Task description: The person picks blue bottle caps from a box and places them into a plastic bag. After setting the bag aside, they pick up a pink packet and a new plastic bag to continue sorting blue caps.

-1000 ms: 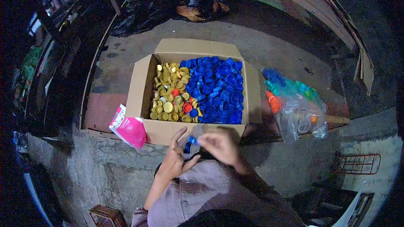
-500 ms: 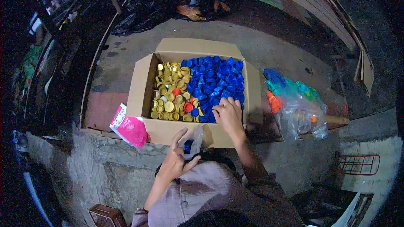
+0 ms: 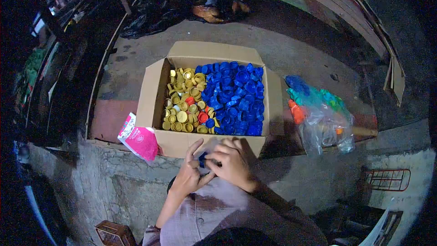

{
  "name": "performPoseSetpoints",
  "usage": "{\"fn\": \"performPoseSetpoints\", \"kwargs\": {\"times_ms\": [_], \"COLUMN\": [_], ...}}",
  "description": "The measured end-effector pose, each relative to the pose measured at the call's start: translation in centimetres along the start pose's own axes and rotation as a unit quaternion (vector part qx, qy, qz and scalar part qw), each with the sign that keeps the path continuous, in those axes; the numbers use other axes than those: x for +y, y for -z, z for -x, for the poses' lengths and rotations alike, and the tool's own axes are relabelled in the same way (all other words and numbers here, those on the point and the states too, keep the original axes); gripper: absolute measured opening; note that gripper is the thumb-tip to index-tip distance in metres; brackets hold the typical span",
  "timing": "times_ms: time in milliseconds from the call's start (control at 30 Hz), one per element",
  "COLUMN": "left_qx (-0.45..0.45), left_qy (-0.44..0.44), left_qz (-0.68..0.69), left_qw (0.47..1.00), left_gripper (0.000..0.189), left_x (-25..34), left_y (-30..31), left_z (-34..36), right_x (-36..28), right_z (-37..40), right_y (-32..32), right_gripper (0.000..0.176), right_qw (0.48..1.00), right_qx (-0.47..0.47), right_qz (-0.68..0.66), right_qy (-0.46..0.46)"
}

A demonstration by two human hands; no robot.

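An open cardboard box point(image 3: 214, 51) holds yellow caps point(image 3: 183, 116) on its left side and blue caps point(image 3: 236, 92) on its right, with a few red ones among the yellow. Just in front of the box, my left hand point(image 3: 187, 173) holds a small clear plastic bag point(image 3: 208, 147), thumb and forefinger spread at its mouth. Blue caps show inside the bag. My right hand point(image 3: 231, 164) is at the bag's opening with its fingers bent; whether a cap is in them is hidden.
A pink and white packet point(image 3: 142, 142) lies by the box's front left corner. To the right are clear bags point(image 3: 321, 120) with orange, green and blue caps. Black plastic point(image 3: 157, 18) lies behind. A red metal rack point(image 3: 389, 179) is at the lower right.
My right hand has moved from the blue caps in the box down and left to the small bag. My left hand has stayed in place with the bag.
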State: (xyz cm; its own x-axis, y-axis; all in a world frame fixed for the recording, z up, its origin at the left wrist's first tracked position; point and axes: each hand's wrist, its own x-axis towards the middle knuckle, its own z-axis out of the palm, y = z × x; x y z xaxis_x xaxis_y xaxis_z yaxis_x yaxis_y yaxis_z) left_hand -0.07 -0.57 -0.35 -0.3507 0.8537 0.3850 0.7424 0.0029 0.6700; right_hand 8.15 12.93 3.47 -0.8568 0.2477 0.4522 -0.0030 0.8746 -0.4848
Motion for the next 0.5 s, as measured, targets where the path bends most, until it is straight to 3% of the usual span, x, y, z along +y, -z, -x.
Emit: {"fn": "performPoseSetpoints", "kwargs": {"times_ms": [100,233,367,433,500], "left_qx": [0.000,-0.018,0.015,0.016,0.008], "left_qy": [0.009,-0.005,-0.020,-0.020,-0.011], "left_qz": [0.011,-0.022,0.017,0.014,0.010], "left_qw": [1.000,1.000,1.000,1.000,1.000], "left_gripper": [0.042,0.049,0.056,0.056,0.055], "left_x": [0.2,0.5,0.1,0.2,0.1], "left_y": [0.0,0.3,-0.3,-0.2,-0.2], "left_z": [-0.2,-0.6,-0.2,-0.3,-0.3], "right_x": [1.1,6.7,10.2,11.6,11.8], "right_z": [1.0,2.3,1.4,1.1,0.7], "right_y": [-0.2,-0.1,0.1,-0.7,-0.8], "right_gripper": [0.008,0.009,0.013,0.015,0.014], "right_qw": [0.997,0.973,0.977,0.990,0.984], "right_qx": [-0.013,0.080,0.036,-0.042,-0.097], "right_qz": [-0.067,-0.009,0.018,0.068,0.093], "right_qy": [-0.042,-0.215,-0.210,-0.113,-0.115]}}
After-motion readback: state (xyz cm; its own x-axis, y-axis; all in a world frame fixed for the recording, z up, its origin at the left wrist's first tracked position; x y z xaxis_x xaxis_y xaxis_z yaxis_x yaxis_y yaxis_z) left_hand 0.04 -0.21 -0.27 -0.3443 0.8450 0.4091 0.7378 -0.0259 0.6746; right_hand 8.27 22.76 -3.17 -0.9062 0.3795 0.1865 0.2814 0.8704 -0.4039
